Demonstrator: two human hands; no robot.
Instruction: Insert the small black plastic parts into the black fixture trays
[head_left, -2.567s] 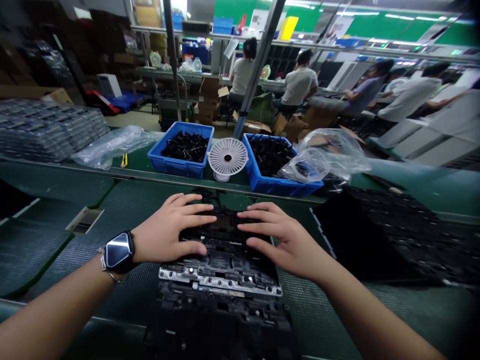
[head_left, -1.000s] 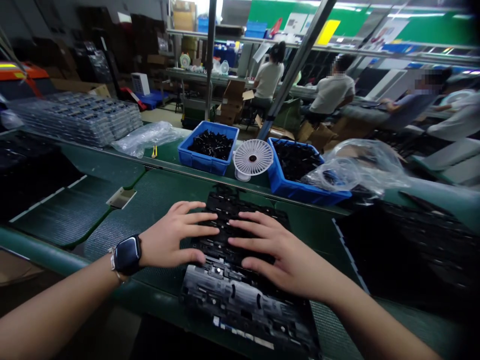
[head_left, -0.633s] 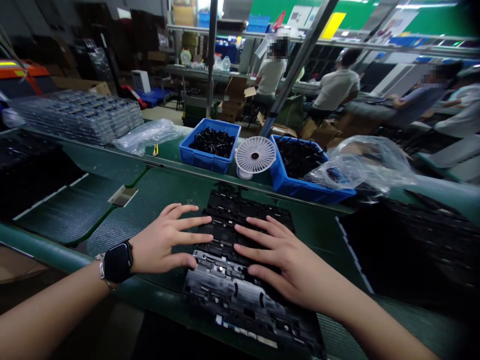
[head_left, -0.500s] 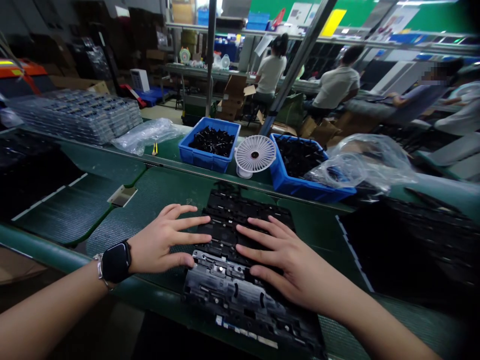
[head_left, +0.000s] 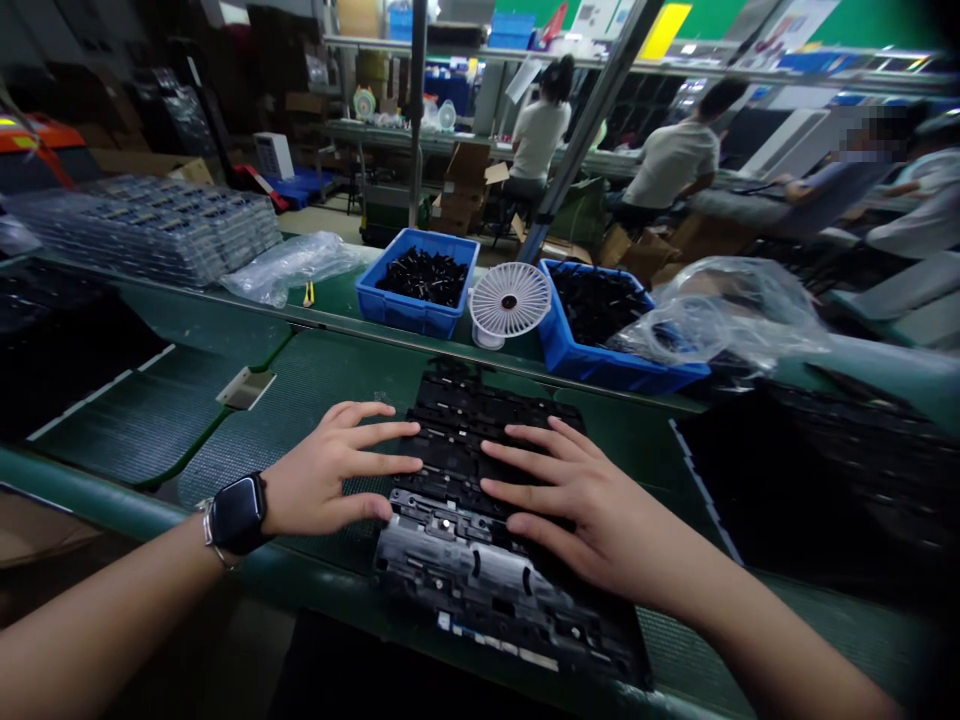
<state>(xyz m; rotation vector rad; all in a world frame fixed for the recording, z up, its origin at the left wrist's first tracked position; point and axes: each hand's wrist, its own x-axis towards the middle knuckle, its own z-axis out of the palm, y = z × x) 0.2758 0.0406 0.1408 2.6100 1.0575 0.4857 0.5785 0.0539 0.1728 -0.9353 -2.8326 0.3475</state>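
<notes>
A black plastic panel (head_left: 480, 440) with many small slots and clips lies lengthwise on the green conveyor belt (head_left: 307, 385); its near end overhangs the belt's front edge. My left hand (head_left: 334, 480), with a dark smartwatch (head_left: 236, 513) on the wrist, lies flat on the panel's left side, fingers spread. My right hand (head_left: 589, 505) rests flat on the right side, fingers stretched out toward the left. Neither hand holds anything.
Behind the belt stand two blue bins of black parts (head_left: 420, 280) (head_left: 600, 320), with a small white fan (head_left: 510, 300) between them. Clear plastic bags (head_left: 720, 310) (head_left: 289, 265) lie beside them. Stacked trays (head_left: 150, 230) sit at far left, dark panels (head_left: 840, 470) at right. Several people sit at a bench behind.
The view has shifted slightly since a second ago. Both hands stay flat on the panel, with the fingers a little more spread and the right hand slightly farther right.
</notes>
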